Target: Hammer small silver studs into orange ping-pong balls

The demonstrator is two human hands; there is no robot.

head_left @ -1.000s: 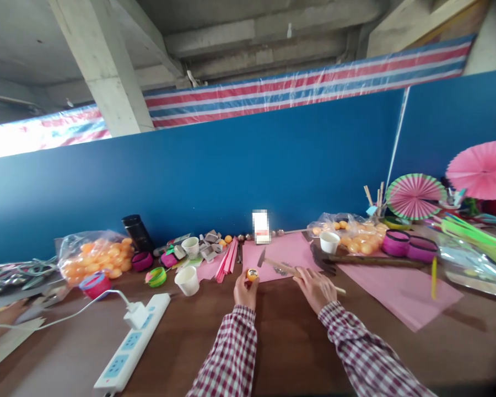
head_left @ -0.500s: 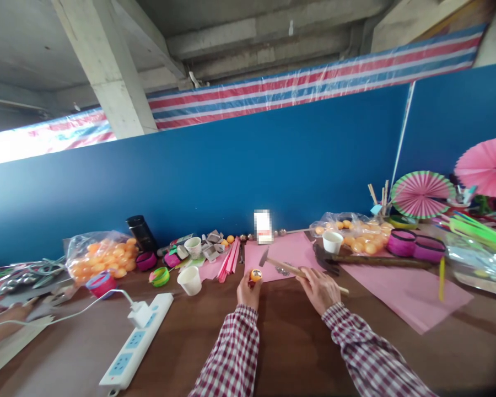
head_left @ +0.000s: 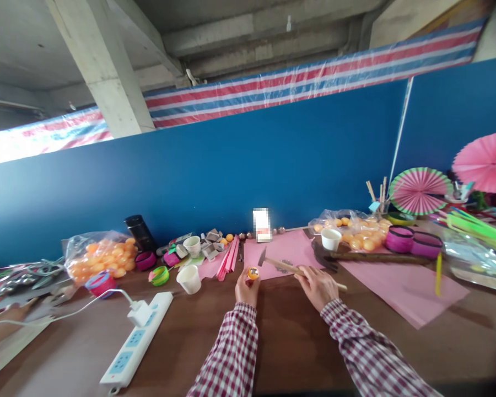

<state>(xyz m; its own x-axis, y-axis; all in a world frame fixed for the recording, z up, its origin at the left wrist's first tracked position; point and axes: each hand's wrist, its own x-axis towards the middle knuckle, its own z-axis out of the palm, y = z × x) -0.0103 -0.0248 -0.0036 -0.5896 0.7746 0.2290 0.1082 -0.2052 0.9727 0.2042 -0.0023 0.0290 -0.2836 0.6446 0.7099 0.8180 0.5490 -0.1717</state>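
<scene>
My left hand [head_left: 245,289] is closed around a small orange ball [head_left: 253,273] with a shiny piece on top, held upright on the brown table [head_left: 289,336]. My right hand [head_left: 318,285] grips the wooden handle of a small hammer [head_left: 281,265]. The hammer's metal head [head_left: 262,257] hangs just to the right of the ball and slightly above it. Both sleeves are red and white check.
A white power strip [head_left: 134,344] with a plugged charger lies at the left. Two paper cups [head_left: 189,279], bags of orange balls [head_left: 97,258], pink paper sheets [head_left: 400,286], pink baskets [head_left: 413,242] and paper fans [head_left: 417,190] crowd the table's back along the blue wall.
The hands hold the same pose with ball and hammer. Only the camera has shifted a little.
</scene>
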